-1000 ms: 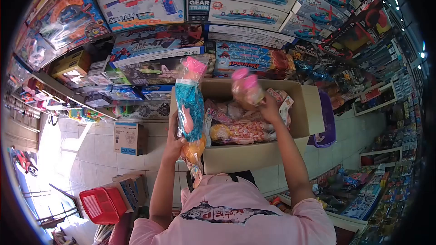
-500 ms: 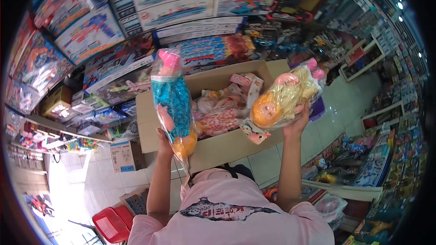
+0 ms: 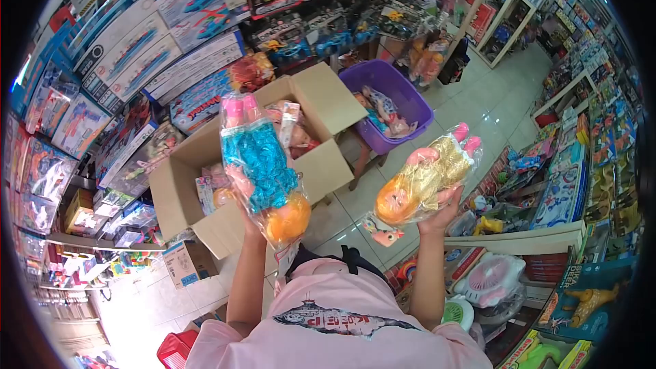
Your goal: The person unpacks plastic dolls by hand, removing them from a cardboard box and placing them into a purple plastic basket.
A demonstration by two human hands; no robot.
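My left hand (image 3: pixel 253 224) is closed around a bagged doll in a shiny blue dress (image 3: pixel 258 157). This doll hangs head down, its orange hair toward me and its pink shoes pointing away; it partly covers the box behind it. In my right hand (image 3: pixel 441 214) lies a second bagged doll in a gold dress (image 3: pixel 437 171), tilted, with its face turned up and its pink shoes at the upper right. A small printed tag (image 3: pixel 384 234) hangs by its head. My left fingers are mostly hidden by the blue doll.
An open cardboard box (image 3: pixel 176 195) with more bagged dolls stands ahead on the left. Beside it, a purple tub (image 3: pixel 386 142) holds several dolls. Toy-filled shelves (image 3: pixel 570 164) line the right; stacked boxed toys (image 3: pixel 137 48) rise at the left. A red container (image 3: pixel 176 350) sits at lower left.
My view has turned right, so the cardboard box sits farther left and the purple tub has come into full sight. Both dolls remain in my hands.
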